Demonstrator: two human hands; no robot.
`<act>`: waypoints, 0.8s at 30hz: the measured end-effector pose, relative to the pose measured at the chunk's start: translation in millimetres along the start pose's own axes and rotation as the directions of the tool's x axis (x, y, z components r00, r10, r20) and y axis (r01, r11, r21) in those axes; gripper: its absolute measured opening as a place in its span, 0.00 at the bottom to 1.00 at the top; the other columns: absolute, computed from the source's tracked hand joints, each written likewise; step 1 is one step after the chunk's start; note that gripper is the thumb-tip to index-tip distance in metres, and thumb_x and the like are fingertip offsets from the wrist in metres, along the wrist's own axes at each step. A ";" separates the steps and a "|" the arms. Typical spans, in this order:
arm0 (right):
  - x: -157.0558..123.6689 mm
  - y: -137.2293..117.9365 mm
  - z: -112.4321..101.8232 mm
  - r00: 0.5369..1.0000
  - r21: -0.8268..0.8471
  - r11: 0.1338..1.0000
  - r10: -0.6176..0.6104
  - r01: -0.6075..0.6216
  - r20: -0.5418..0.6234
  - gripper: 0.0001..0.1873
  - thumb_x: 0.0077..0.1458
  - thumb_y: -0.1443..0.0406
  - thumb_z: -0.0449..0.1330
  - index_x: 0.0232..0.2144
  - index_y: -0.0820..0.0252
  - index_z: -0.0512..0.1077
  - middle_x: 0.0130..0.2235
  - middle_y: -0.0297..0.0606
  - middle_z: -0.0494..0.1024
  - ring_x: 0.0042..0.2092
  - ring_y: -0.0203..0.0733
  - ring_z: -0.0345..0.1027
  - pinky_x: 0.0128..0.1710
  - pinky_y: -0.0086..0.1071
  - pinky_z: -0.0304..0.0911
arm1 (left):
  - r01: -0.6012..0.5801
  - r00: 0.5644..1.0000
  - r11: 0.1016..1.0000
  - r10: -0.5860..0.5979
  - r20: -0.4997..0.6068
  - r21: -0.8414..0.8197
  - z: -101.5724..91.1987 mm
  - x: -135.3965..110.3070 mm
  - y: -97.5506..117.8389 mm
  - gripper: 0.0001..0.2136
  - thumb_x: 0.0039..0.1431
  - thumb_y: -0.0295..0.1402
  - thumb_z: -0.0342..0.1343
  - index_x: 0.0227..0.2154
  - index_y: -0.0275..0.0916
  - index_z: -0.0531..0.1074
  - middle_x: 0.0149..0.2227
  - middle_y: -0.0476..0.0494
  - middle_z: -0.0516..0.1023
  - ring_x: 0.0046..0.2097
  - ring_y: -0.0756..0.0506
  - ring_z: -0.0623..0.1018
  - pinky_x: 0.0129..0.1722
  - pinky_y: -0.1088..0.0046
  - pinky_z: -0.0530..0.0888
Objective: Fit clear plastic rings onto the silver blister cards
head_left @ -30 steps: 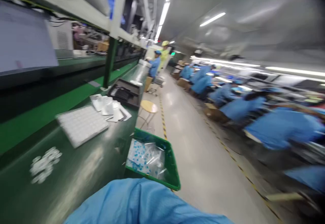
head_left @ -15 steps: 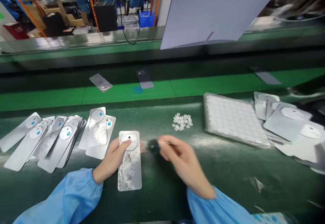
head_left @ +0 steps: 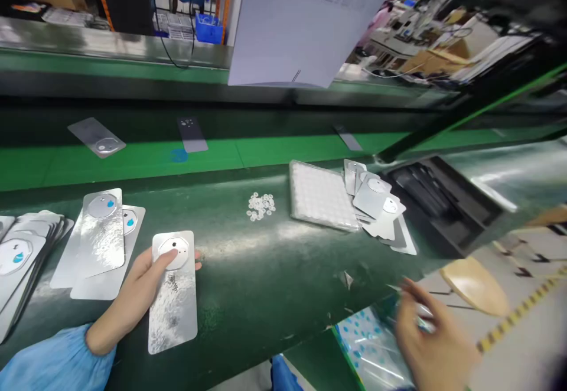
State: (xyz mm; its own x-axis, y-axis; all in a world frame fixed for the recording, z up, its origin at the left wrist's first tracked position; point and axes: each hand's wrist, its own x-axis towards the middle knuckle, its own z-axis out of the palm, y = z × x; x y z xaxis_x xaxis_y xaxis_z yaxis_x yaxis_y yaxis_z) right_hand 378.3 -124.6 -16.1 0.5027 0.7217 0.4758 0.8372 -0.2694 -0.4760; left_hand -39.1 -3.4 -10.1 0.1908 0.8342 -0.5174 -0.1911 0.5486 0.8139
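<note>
My left hand [head_left: 144, 287] is closed on a silvery, phone-shaped cover plate [head_left: 173, 314]. The thumb presses beside a white round-cornered ring with small dark holes near the plate's top, and fingertips show past its right edge. Far to the right, my right hand [head_left: 436, 338] hovers over a clear plastic bag [head_left: 383, 358] and a sheet with blue dots [head_left: 361, 329] at the table's front edge. Its thumb and forefinger are curled and smeared by motion, so whether they hold anything is unclear. Left of the held plate lie similar plates [head_left: 104, 243] with blue stickers on their rings.
Several small clear rings [head_left: 261, 206] lie in a heap mid-table. Behind them to the right are a white gridded tray [head_left: 321, 196], a pile of silvery plates [head_left: 376, 199] and a black bin [head_left: 443, 202]. A stool [head_left: 476, 284] stands beyond the table edge.
My right hand has moved away from the held plate, rightward and down to the plastic bag. The dark blurred thing at its fingertips no longer shows. The view has turned right; my left hand keeps its plate.
</note>
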 end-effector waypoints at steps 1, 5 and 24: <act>3.4 -13.3 17.3 0.997 0.030 0.997 -0.077 0.077 0.009 0.22 0.65 0.47 0.58 0.42 0.58 0.80 0.39 0.51 0.81 0.37 0.53 0.77 0.38 0.45 0.72 | 0.006 1.000 1.000 -0.006 -0.006 0.013 -1.0 0.1 -0.8 0.26 0.54 0.48 0.67 0.49 0.34 0.77 0.48 0.31 0.84 0.50 0.29 0.83 0.45 0.59 0.80; 32.7 -78.7 95.5 0.882 0.298 0.898 -0.400 0.323 0.249 0.17 0.69 0.57 0.55 0.40 0.57 0.81 0.39 0.45 0.83 0.36 0.47 0.77 0.35 0.38 0.73 | -0.006 1.000 0.998 0.006 0.008 0.060 -4.2 1.5 -3.8 0.27 0.56 0.49 0.65 0.51 0.33 0.76 0.49 0.30 0.83 0.53 0.28 0.81 0.51 0.56 0.78; -103.9 -83.1 34.9 0.442 0.587 0.551 -0.832 0.593 0.335 0.13 0.68 0.66 0.61 0.53 0.57 0.77 0.44 0.41 0.85 0.44 0.45 0.80 0.46 0.36 0.76 | -0.164 0.986 0.986 0.165 0.019 -0.040 0.6 -0.9 -7.6 0.34 0.62 0.39 0.63 0.68 0.43 0.58 0.58 0.33 0.78 0.56 0.31 0.79 0.55 0.52 0.77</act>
State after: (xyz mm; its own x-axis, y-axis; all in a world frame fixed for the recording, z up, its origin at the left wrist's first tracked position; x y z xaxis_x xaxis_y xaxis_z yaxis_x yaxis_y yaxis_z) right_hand 249.0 -154.9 -51.8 -0.5463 0.7567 0.3591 0.6333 0.6537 -0.4143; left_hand -37.2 -8.4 -15.7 0.1753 0.9118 -0.3713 -0.2577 0.4065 0.8765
